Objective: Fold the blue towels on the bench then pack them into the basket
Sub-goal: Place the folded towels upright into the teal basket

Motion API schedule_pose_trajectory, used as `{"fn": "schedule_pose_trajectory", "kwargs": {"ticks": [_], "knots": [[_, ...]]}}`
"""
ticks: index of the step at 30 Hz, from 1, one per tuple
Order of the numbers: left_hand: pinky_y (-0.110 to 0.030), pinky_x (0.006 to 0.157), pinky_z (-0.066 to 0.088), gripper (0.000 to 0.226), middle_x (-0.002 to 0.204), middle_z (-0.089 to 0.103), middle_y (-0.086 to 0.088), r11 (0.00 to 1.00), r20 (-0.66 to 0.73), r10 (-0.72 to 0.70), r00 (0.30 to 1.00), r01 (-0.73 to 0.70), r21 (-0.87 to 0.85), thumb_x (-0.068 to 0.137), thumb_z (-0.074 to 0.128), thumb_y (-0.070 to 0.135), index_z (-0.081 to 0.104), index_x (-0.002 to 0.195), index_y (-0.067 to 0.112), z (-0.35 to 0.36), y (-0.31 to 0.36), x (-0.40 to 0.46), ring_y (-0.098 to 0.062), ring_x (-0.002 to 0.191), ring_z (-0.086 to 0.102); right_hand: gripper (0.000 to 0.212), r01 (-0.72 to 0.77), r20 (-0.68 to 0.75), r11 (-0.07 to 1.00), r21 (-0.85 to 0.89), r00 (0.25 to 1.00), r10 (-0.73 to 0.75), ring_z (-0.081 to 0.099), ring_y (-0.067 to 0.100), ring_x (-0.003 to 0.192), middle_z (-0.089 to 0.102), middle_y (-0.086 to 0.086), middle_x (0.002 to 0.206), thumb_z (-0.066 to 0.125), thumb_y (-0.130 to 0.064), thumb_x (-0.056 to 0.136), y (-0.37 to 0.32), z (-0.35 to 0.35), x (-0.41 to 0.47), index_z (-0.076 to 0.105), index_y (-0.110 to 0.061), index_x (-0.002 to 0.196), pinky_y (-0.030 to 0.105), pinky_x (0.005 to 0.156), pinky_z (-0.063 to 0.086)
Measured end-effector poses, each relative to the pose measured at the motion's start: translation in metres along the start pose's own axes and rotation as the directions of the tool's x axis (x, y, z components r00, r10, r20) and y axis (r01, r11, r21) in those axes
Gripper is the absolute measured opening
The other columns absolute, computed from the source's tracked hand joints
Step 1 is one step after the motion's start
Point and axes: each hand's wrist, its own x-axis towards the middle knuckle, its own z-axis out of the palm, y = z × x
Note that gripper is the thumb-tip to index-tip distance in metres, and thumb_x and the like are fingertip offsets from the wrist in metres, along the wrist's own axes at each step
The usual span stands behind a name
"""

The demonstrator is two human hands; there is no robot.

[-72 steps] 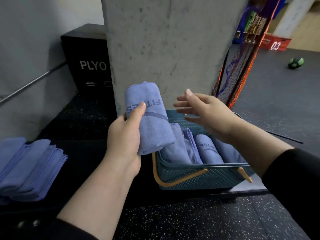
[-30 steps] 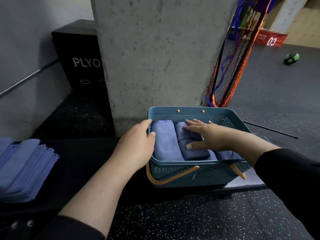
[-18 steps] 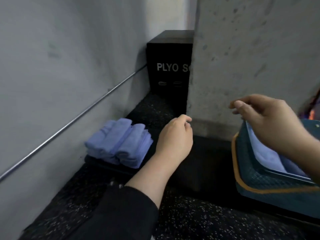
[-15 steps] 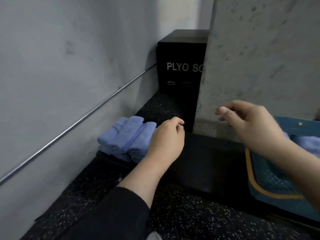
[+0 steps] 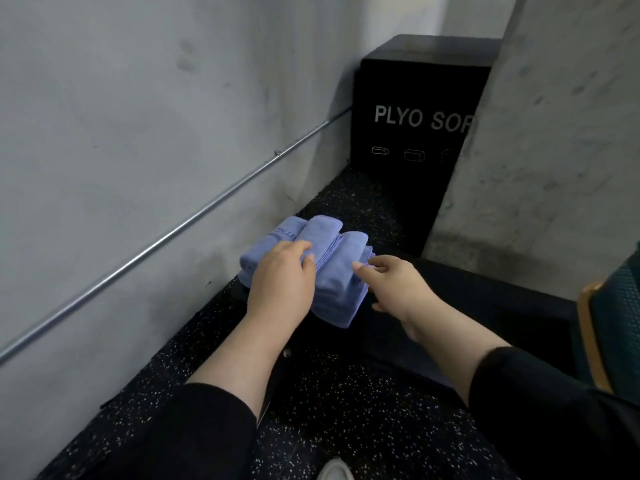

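Note:
A stack of folded blue towels (image 5: 337,268) lies at the left end of the black bench (image 5: 485,306), close to the grey wall. My left hand (image 5: 282,282) rests on top of the stack's near left side, fingers curled over the cloth. My right hand (image 5: 391,277) is at the stack's right edge, fingers apart, its fingertips touching the top towel. The teal basket (image 5: 620,327) with an orange handle shows only as a sliver at the right edge; its inside is out of view.
A black box marked PLYO SOF (image 5: 415,109) stands behind the bench. A concrete pillar (image 5: 554,150) rises at the right. A metal rail (image 5: 173,233) runs along the grey wall on the left. Speckled black floor lies below, with a white shoe tip (image 5: 334,471).
After the rolled towel went into the basket, my view swung left. Both hands moved from the basket to the towel stack and now touch it.

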Motion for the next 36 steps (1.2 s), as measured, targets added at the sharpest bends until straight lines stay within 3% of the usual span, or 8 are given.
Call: {"fn": "schedule_pose_trajectory", "kwargs": {"ticks": [4, 8, 11, 18, 23, 26, 31, 36], "knots": [[-0.038, 0.099, 0.042, 0.041, 0.133, 0.063, -0.014, 0.997, 0.046, -0.032, 0.998, 0.028, 0.079, 0.105, 0.046, 0.026, 0.055, 0.142, 0.011, 0.012, -0.017, 0.017, -0.031, 0.123, 0.057, 0.065, -0.024, -0.043, 0.999, -0.043, 0.999, 0.022, 0.064, 0.027, 0.106, 0.064, 0.014, 0.120, 0.070, -0.051, 0.087, -0.004, 0.025, 0.010, 0.058, -0.003, 0.129, 0.042, 0.090, 0.053], [-0.042, 0.097, 0.045, 0.042, 0.128, 0.066, -0.015, 0.989, 0.076, -0.054, 0.996, 0.043, 0.144, 0.106, 0.044, 0.031, 0.053, 0.143, 0.013, 0.025, -0.025, 0.029, -0.035, 0.121, 0.057, 0.093, -0.088, -0.063, 0.992, -0.091, 0.995, 0.083, 0.063, 0.027, 0.101, 0.056, 0.009, 0.125, 0.064, -0.081, 0.060, -0.005, 0.045, 0.023, 0.058, -0.011, 0.121, 0.043, 0.084, 0.057], [-0.044, 0.093, 0.049, 0.041, 0.119, 0.069, -0.016, 0.988, 0.061, -0.099, 0.993, 0.090, 0.129, 0.103, 0.050, 0.035, 0.057, 0.138, 0.014, 0.028, -0.028, 0.038, -0.039, 0.116, 0.059, 0.075, -0.141, -0.107, 0.983, -0.117, 0.986, 0.128, 0.059, 0.030, 0.107, 0.044, 0.007, 0.132, 0.071, -0.063, 0.078, -0.001, 0.049, 0.030, 0.053, -0.014, 0.131, 0.045, 0.091, 0.055], [-0.043, 0.093, 0.052, 0.044, 0.110, 0.072, -0.010, 0.981, 0.165, -0.188, 0.968, 0.192, -0.005, 0.094, 0.061, 0.047, 0.064, 0.118, 0.010, 0.034, -0.020, 0.047, -0.033, 0.105, 0.066, 0.046, -0.097, -0.111, 0.992, 0.077, 0.988, 0.105, 0.067, 0.018, 0.095, 0.065, 0.004, 0.115, 0.075, -0.036, 0.085, 0.029, 0.040, 0.037, 0.061, -0.015, 0.123, 0.031, 0.078, 0.057], [-0.042, 0.085, 0.057, 0.035, 0.089, 0.073, -0.006, 0.948, 0.255, -0.204, 0.945, 0.256, -0.188, 0.088, 0.065, 0.052, 0.066, 0.087, 0.017, 0.038, -0.015, 0.046, -0.028, 0.089, 0.069, 0.035, -0.126, -0.042, 0.961, 0.247, 0.989, 0.141, 0.070, 0.015, 0.090, 0.072, 0.001, 0.104, 0.071, -0.028, 0.090, 0.035, 0.028, 0.031, 0.065, -0.015, 0.122, 0.024, 0.071, 0.055], [-0.034, 0.079, 0.053, 0.040, 0.101, 0.070, 0.001, 0.869, 0.308, -0.220, 0.926, 0.329, -0.369, 0.085, 0.072, 0.048, 0.058, 0.111, 0.020, 0.039, -0.012, 0.043, -0.017, 0.095, 0.066, 0.021, -0.108, -0.027, 0.958, 0.265, 0.992, 0.119, 0.069, 0.011, 0.083, 0.073, -0.002, 0.094, 0.067, -0.025, 0.093, 0.036, 0.025, 0.025, 0.068, -0.017, 0.113, 0.016, 0.059, 0.050], [-0.038, 0.069, 0.056, 0.042, 0.086, 0.077, -0.008, 0.685, 0.469, -0.260, 0.844, 0.504, -0.526, 0.085, 0.073, 0.047, 0.071, 0.105, 0.010, 0.042, -0.013, 0.043, -0.028, 0.085, 0.074, 0.018, -0.069, -0.044, 0.948, 0.311, 0.995, 0.087, 0.070, 0.008, 0.079, 0.075, -0.001, 0.091, 0.062, -0.029, 0.097, 0.034, 0.026, 0.019, 0.071, -0.017, 0.106, 0.013, 0.054, 0.050], [-0.060, 0.093, 0.056, 0.062, 0.103, 0.075, -0.022, 0.452, 0.614, -0.258, 0.746, 0.655, -0.606, 0.071, 0.080, 0.046, 0.070, 0.116, 0.005, 0.040, -0.007, 0.038, -0.040, 0.097, 0.073, 0.027, -0.032, -0.079, 0.969, 0.244, 0.995, 0.053, 0.072, 0.023, 0.085, 0.075, 0.006, 0.087, 0.062, -0.039, 0.095, 0.030, 0.029, 0.017, 0.073, -0.015, 0.090, 0.031, 0.069, 0.056]]}}
